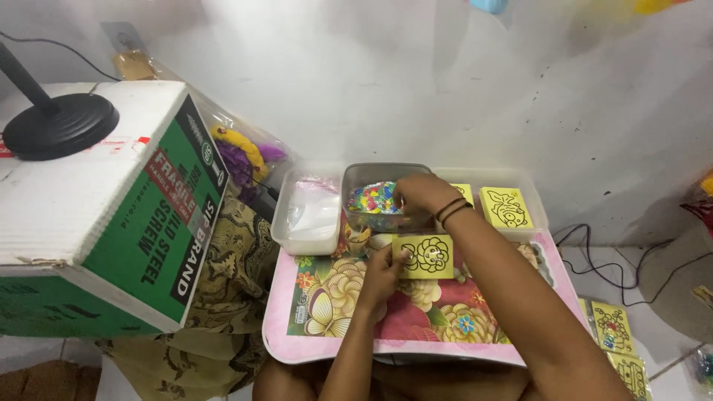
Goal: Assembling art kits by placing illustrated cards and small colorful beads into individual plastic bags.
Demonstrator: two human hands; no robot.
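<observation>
**Yellow card held, fingers in the bead tub**

I see my left hand pinching a small yellow card with a black line drawing at its 9 o'clock edge, above the pink floral tray table. My right hand, at 12 o'clock, dips bunched fingers into the clear plastic tub of multicoloured pieces; what they hold I cannot tell.

head camera looks down, near; faces wall
</observation>
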